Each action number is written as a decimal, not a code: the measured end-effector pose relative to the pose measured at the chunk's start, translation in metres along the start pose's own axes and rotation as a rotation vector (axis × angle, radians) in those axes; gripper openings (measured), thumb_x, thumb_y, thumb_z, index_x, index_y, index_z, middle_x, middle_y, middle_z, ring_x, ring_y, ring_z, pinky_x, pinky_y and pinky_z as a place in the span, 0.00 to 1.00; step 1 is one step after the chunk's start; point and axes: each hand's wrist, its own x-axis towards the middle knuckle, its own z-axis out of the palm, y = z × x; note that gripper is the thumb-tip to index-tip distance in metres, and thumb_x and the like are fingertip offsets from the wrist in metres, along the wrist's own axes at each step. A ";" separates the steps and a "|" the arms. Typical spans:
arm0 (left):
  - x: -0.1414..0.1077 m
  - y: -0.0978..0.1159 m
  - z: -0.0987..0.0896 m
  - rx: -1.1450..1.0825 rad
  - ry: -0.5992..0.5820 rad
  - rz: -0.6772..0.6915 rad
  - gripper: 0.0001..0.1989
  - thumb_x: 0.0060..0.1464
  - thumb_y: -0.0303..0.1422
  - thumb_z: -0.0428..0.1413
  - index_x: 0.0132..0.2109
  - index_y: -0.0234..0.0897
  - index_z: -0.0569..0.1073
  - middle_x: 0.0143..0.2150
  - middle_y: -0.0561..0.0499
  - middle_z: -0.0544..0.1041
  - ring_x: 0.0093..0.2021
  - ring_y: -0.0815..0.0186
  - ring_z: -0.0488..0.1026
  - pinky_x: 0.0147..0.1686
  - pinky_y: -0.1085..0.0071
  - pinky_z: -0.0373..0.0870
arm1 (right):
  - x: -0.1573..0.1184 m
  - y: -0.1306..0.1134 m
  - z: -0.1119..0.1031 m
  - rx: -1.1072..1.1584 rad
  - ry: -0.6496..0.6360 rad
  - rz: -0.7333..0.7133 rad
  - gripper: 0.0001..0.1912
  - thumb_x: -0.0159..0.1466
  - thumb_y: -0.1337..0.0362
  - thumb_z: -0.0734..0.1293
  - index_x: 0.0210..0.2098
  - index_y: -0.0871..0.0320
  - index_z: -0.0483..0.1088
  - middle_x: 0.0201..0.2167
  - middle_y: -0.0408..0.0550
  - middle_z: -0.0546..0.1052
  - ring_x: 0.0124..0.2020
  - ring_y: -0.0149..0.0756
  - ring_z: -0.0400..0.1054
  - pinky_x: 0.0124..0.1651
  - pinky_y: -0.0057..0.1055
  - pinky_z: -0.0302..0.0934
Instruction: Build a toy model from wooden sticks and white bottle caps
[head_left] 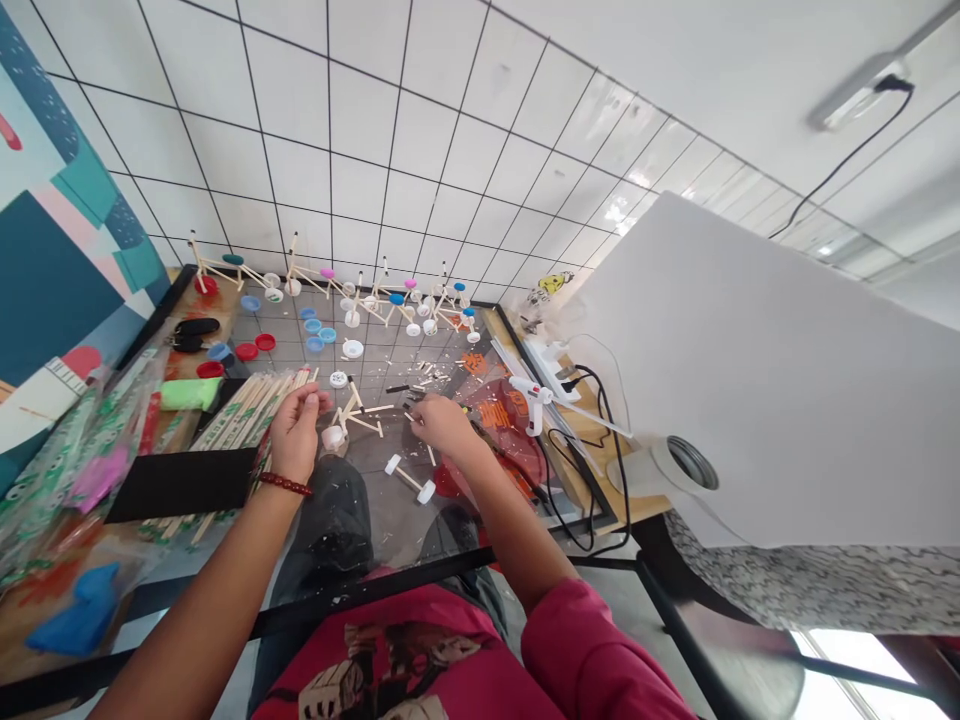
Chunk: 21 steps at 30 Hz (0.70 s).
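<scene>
My left hand (295,432) is closed, thumb against the fingers, just left of a small stick model (351,412) on the glass tabletop. Whatever it may pinch is too small to make out. The model is made of pale sticks with dark tips and has a white bottle cap (334,437) at its near end. To its right my right hand (444,424) bends down with fingers pinched beside small dark pieces (412,396); its fingertips are partly hidden. Between my hands and nearer me lies a stick axle (410,479) with a white cap on each end.
Finished-looking stick models (390,298) with caps line the back edge. Loose blue caps (313,326) and red caps (255,347) lie at left. Bundled chopsticks (251,410) lie beside my left arm. A white glue gun (532,400) and black cables (600,400) are at right.
</scene>
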 end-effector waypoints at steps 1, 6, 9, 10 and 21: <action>0.000 0.000 0.000 0.003 -0.001 0.001 0.23 0.51 0.53 0.66 0.45 0.42 0.78 0.40 0.50 0.82 0.38 0.61 0.81 0.45 0.63 0.79 | 0.001 -0.001 0.002 0.018 0.005 -0.001 0.08 0.67 0.69 0.68 0.37 0.58 0.82 0.43 0.56 0.84 0.44 0.44 0.78 0.47 0.32 0.68; -0.001 0.003 0.001 -0.021 0.005 -0.022 0.24 0.49 0.52 0.67 0.45 0.40 0.78 0.39 0.50 0.82 0.37 0.64 0.80 0.45 0.65 0.78 | 0.003 0.006 0.017 0.276 0.117 -0.008 0.10 0.68 0.71 0.65 0.42 0.58 0.79 0.41 0.50 0.83 0.42 0.37 0.78 0.48 0.29 0.68; -0.001 0.004 0.002 -0.015 0.009 -0.028 0.26 0.47 0.53 0.68 0.45 0.39 0.78 0.39 0.50 0.82 0.38 0.64 0.80 0.46 0.66 0.78 | 0.003 0.013 0.033 0.923 0.193 -0.017 0.07 0.65 0.63 0.70 0.41 0.57 0.77 0.33 0.45 0.81 0.35 0.35 0.76 0.43 0.30 0.69; -0.001 0.004 0.002 -0.010 0.011 -0.027 0.26 0.47 0.53 0.68 0.45 0.39 0.78 0.39 0.50 0.82 0.38 0.63 0.80 0.46 0.65 0.78 | 0.004 0.014 0.038 1.101 0.192 -0.020 0.09 0.62 0.59 0.72 0.40 0.57 0.76 0.32 0.44 0.81 0.32 0.35 0.75 0.42 0.31 0.70; -0.002 0.004 0.002 0.013 0.006 -0.015 0.27 0.48 0.55 0.67 0.46 0.39 0.77 0.40 0.49 0.83 0.39 0.61 0.80 0.47 0.63 0.78 | 0.013 0.001 0.061 1.376 0.145 -0.072 0.17 0.52 0.51 0.80 0.32 0.55 0.78 0.32 0.45 0.82 0.34 0.35 0.75 0.44 0.34 0.69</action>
